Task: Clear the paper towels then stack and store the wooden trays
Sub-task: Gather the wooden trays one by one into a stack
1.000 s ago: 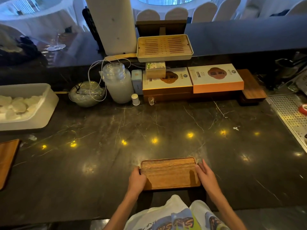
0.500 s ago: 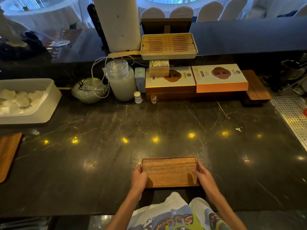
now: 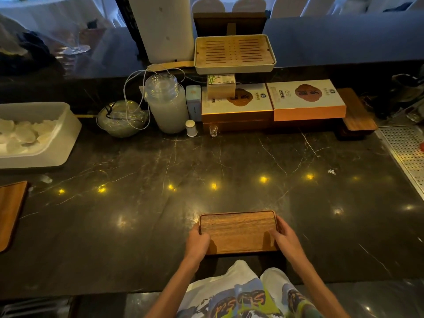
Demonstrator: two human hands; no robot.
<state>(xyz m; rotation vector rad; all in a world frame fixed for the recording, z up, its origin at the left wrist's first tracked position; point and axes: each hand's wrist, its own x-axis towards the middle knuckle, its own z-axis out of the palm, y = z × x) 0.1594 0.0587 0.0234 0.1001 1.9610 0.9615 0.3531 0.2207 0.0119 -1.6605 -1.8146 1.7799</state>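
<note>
Both hands grip the short ends of a wooden tray (image 3: 238, 231) at the counter's near edge, about six o'clock: the left hand (image 3: 197, 242) wraps the left end, the right hand (image 3: 284, 237) the right, thumbs on top. Since a second ago the grip is unchanged and the tray lies in much the same spot; only the camera has shifted a little. A second wooden tray (image 3: 10, 212) at nine o'clock is cut off by the frame. At ten o'clock a white bin (image 3: 57, 143) holds pale crumpled pieces, too blurred to identify. Whether the held tray touches the dark counter (image 3: 229, 168) cannot be told.
</note>
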